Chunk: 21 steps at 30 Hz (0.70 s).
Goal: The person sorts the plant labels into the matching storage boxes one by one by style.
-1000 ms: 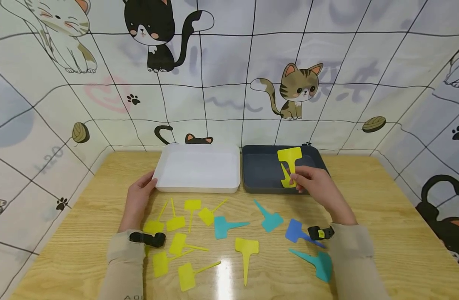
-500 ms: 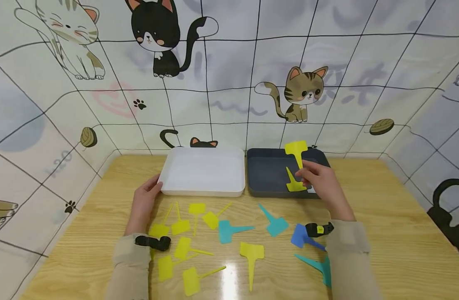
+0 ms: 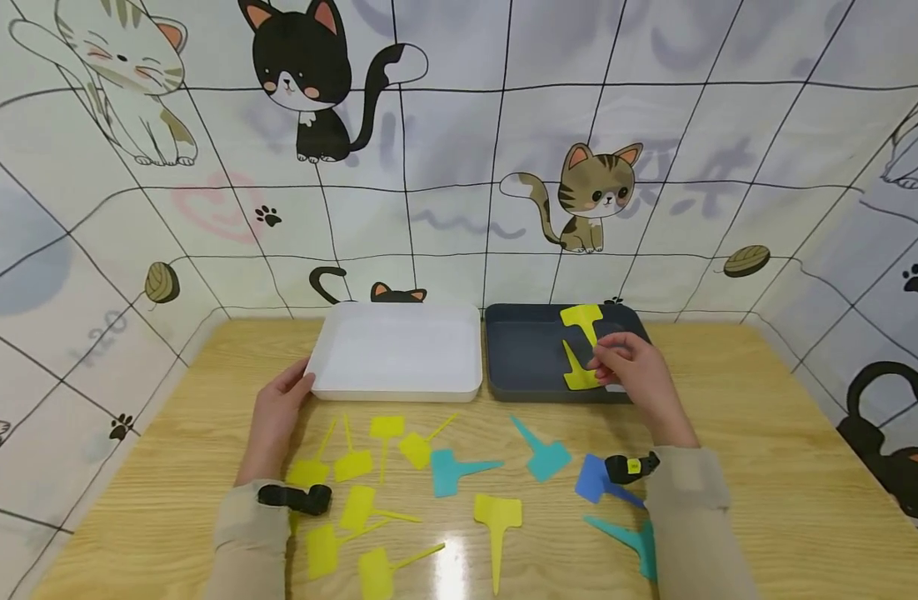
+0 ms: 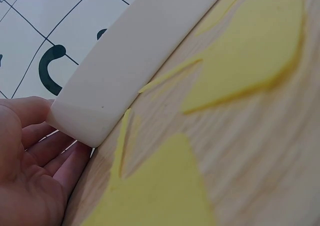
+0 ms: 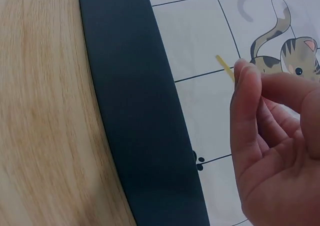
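Our right hand (image 3: 641, 375) pinches yellow tag (image 3: 581, 317), dark tray (image 3: 525, 352) below; left hand (image 3: 277, 410) grips white tray (image 3: 396, 352). Placing step, we judge; next calls for release.

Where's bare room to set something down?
White tray: whole floor. Dark tray: left half. Table: between the right sleeve and the patterned wall. Crowded: in front of the trays, strewn with yellow tags and blue tags.

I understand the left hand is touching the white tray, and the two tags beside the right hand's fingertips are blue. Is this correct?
Not blue: those two by the right hand, the farther tag and the nearer tag, are yellow; the head view shows it. The left hand does touch the white tray.
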Each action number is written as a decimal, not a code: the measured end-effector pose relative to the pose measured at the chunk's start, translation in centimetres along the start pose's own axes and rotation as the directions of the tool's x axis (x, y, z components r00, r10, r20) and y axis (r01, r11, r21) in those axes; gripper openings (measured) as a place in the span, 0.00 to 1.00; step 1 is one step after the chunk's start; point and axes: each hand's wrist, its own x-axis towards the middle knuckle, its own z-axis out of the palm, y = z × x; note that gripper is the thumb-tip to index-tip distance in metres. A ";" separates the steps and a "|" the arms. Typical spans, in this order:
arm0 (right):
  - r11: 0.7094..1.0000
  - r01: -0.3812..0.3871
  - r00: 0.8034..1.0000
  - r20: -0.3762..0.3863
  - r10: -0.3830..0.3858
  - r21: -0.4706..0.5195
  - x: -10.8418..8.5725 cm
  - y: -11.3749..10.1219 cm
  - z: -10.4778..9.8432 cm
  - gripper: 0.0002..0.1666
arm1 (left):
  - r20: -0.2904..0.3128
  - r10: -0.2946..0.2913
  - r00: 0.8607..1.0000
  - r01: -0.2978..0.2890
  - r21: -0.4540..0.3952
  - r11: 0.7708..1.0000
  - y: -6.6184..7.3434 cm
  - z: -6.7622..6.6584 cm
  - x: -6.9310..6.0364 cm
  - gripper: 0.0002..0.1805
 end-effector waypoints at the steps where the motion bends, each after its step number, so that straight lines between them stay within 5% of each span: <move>1: 1.000 -0.005 1.000 -0.016 0.005 0.017 0.2 0.6 -0.1 0.25 | 0.002 -0.002 1.000 0.002 -0.003 1.000 0.0 -0.1 0.0 0.29; 5: 0.998 -0.001 0.999 -0.036 0.003 0.061 0.2 1.3 -0.6 0.27 | 0.009 0.001 1.000 -0.001 -0.025 1.000 0.1 0.0 -0.1 0.29; 21: 0.997 -0.068 0.976 -0.209 0.061 -0.026 1.3 3.7 -0.8 0.32 | -0.010 -0.014 1.000 0.014 0.002 1.000 0.0 0.0 -0.1 0.29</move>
